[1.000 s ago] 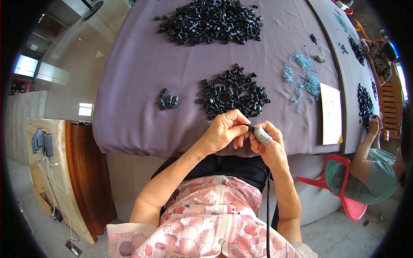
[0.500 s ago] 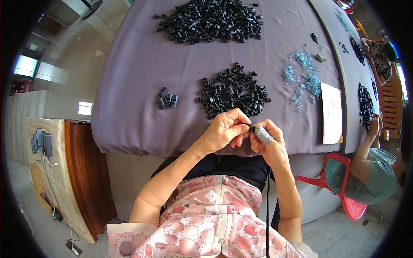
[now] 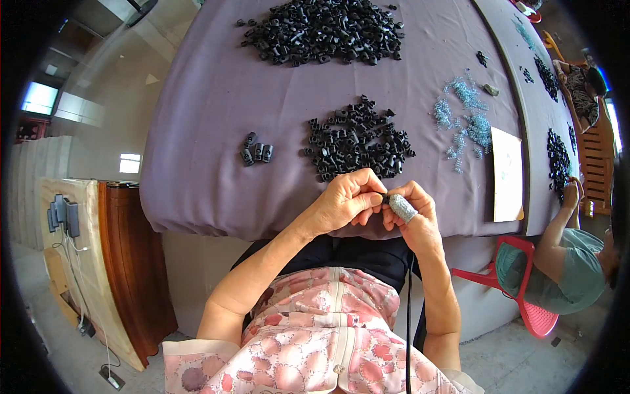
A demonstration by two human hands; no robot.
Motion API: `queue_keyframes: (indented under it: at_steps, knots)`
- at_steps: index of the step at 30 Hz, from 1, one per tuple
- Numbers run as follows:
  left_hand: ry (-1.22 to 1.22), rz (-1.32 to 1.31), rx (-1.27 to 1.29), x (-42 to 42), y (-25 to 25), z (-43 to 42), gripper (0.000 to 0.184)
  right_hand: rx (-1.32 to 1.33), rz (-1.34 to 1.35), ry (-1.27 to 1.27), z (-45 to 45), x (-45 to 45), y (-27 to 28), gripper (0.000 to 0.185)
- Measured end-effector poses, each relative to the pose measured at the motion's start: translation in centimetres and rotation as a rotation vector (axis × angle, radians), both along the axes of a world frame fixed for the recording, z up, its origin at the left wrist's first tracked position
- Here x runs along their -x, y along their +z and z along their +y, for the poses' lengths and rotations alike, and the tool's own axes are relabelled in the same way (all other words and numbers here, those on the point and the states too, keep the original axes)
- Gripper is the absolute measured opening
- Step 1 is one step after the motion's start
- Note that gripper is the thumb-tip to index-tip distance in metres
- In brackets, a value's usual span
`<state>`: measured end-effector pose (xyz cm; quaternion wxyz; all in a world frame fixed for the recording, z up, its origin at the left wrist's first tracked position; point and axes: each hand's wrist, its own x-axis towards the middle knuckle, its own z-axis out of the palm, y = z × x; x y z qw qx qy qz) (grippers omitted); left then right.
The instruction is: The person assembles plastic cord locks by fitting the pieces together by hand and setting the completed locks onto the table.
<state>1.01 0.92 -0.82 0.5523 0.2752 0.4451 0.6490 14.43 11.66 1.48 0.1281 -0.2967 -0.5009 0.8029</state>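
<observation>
My left hand (image 3: 348,200) and my right hand (image 3: 415,213) meet just over the near table edge, fingertips pinched together. Between them is a small black plastic cord-lock part (image 3: 386,198), mostly covered by the fingers. Grey wrapping (image 3: 401,207) covers my right thumb. Just beyond my hands lies a loose pile of small black plastic parts (image 3: 357,141). Several black cord locks (image 3: 256,151) sit in a little group to the left. Small bluish coil springs (image 3: 476,128) are scattered to the right.
A larger heap of black parts (image 3: 321,29) covers the far side of the purple-grey tablecloth (image 3: 210,118). A white card (image 3: 506,174) and a stone-like lump (image 3: 490,89) lie right. Beyond a red chair (image 3: 525,276), another person's hand (image 3: 573,190) works near more black parts.
My hands stay pinched together in almost the same place, with slight finger movement around the black part. The piles and springs look unchanged.
</observation>
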Motion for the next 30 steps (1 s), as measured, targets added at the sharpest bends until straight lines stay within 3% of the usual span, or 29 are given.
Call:
queue_keyframes:
  at_steps: [4, 10, 16, 22, 30]
  knots:
    - [-0.004, 0.001, 0.008, 0.1, 0.2, -0.1, 0.001, 0.013, 0.061, -0.025, -0.2, 0.1, -0.3, 0.006]
    - [-0.038, 0.015, 0.006, 0.4, 0.2, -0.1, 0.002, -0.377, -0.034, 0.0, -0.5, -0.1, -0.3, 0.004]
    - [-0.054, -0.052, -0.008, 0.7, 0.5, -0.3, 0.005, -0.038, 0.099, 0.059, 0.0, -0.2, -0.6, 0.011]
    - [-0.089, -0.054, 0.014, 1.1, 0.7, -0.4, 0.003, 0.075, 0.151, 0.089, 0.5, 0.2, -0.4, 0.015]
    - [-0.045, 0.059, 0.052, 0.4, 0.8, -0.5, 0.003, -0.092, 0.069, 0.106, 0.4, 0.1, -0.6, 0.016]
